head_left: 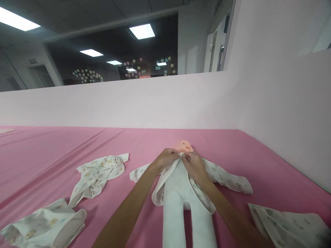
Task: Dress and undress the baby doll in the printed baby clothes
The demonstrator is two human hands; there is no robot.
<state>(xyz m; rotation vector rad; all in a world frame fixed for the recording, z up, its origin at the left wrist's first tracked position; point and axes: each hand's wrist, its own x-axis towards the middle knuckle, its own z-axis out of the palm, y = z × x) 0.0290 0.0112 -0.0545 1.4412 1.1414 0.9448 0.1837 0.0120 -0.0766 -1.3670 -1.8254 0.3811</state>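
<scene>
A baby doll (184,145) lies on its back on the pink sheet, its head away from me. White fabric covers its body and legs. Over its arms and shoulders is a patterned white top (227,177), with the front panels spread to either side below the chest. My left hand (168,158) pinches the top's edge just under the doll's chin. Right beside it, my right hand (193,163) has its fingers closed on the other side of the same neckline. The two hands nearly touch, and the fingertips partly hide the fabric between them.
A crumpled patterned garment (99,174) lies left of the doll, with a folded patterned cloth (49,224) nearer on the left. Another folded cloth (292,224) is at the lower right. A white wall (116,106) borders the pink sheet (144,141) behind.
</scene>
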